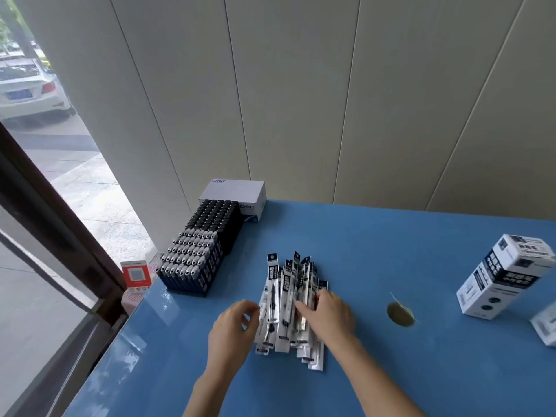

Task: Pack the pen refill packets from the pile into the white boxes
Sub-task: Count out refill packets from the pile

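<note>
Head view, packets: we see the pile (290, 308) fanned on the blue table (391, 242), centre front, well apart from the white box (505, 275) at right.
Left hand (231, 329): curled at the pile's left edge; we cannot tell whether it holds a packet.
Right hand (329, 314): lies on the pile, fingers fairly straight, gripping nothing.
Handling: we judge them light, slick, bendy; best pinched as a bunch across the middle.

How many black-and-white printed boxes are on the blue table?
2: the first box stands at the right; the second box sits nearer, cut by the frame edge. More may be hidden beyond.
</note>
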